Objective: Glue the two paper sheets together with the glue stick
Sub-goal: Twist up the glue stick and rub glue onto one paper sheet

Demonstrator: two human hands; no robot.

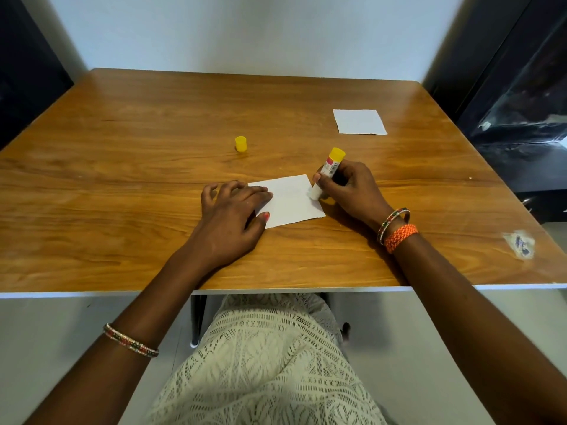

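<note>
Right now my right hand (349,188) grips the glue stick (325,174), its tip on the near paper sheet's (294,200) right edge. My left hand (230,210) presses that sheet flat, fingers straight. Farther off stand the yellow cap (241,144) and, far right, the second sheet (359,121) on the table (122,148).

Wood table (153,179) w/ my near paper sheet (291,200), far sheet (359,121) back right, yellow cap (241,144) upright, sticker scrap (520,243) right edge.
</note>
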